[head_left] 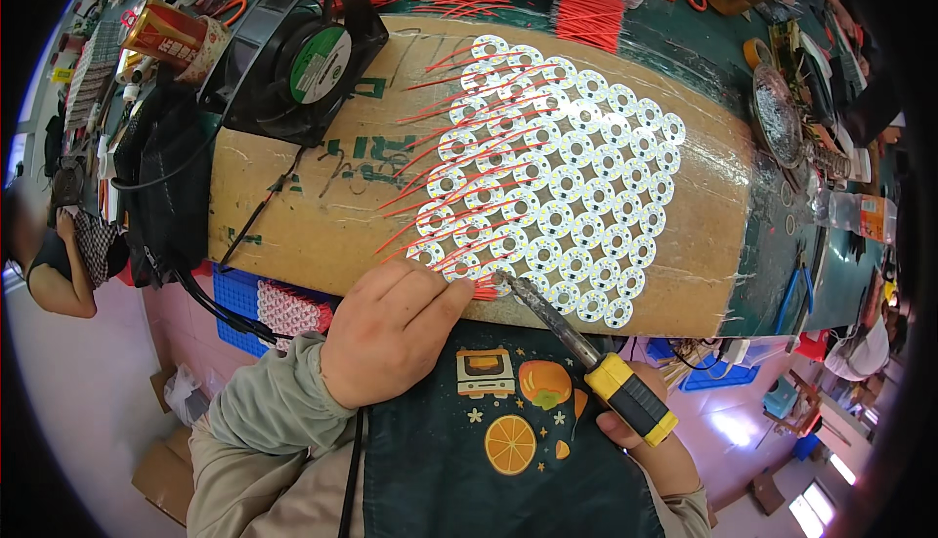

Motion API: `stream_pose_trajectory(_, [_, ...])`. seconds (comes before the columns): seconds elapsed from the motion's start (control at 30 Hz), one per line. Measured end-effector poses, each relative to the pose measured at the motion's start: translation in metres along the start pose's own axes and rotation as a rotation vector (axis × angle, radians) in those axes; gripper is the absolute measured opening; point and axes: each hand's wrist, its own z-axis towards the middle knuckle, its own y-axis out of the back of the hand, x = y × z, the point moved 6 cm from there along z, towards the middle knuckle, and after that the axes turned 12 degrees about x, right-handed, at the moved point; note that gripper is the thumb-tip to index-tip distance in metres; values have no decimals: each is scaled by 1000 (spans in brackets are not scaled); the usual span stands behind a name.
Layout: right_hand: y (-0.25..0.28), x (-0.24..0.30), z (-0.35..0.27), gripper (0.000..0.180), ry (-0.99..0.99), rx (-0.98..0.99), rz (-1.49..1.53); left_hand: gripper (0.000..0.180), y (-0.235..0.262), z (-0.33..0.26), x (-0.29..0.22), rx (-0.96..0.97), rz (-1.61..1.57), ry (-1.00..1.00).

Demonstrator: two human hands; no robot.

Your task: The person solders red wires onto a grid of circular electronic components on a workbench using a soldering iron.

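White ring-shaped LED boards point(588, 231) lie in close rows on a brown cardboard sheet point(293, 208). Thin red wires point(430, 152) run leftward from many of the boards in the left-hand columns. At the near left corner of the rows, my left hand point(391, 328) pinches a small bunch of short red wires point(485, 293) over a board. My right hand point(660, 445) is wrapped round the yellow and black handle of a soldering iron point(630, 398). The iron's tip points up and left, close to the wire ends at that board; whether they touch is unclear.
A black fan point(303, 59) stands on the cardboard's far left. Bundles of red wires point(589, 15) lie along the back. To the right are a round metal dish point(777, 118) and blue-handled pliers point(793, 294). Another person point(63, 264) sits at the far left.
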Motion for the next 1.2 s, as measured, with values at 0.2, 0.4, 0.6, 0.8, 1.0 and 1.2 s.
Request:
stream_pose_trajectory(0.2, [1, 4, 1, 38, 15, 5, -34, 37, 0, 0, 0, -2, 14, -3])
stream_pose_trajectory(0.4, [0, 0, 0, 42, -16, -19, 183, 37, 0, 1, -1, 6, 31, -1])
stream_pose_trajectory(0.6, [0, 0, -1, 47, -48, -26, 191, 36, 0, 1, -1, 3, 29, 2])
stream_pose_trajectory(0.8, [-1, -5, -12, 48, -94, -1, 126, 34, -1, 2, -2, -10, 32, 36])
stream_pose_trajectory(1.0, [0, -5, -12, 58, -143, -153, 270, 38, 10, 4, -7, -129, 14, 36])
stream_pose_trajectory(1.2, [2, -1, -10, 50, -30, -172, 241, 38, 1, 0, -8, -38, 9, -42])
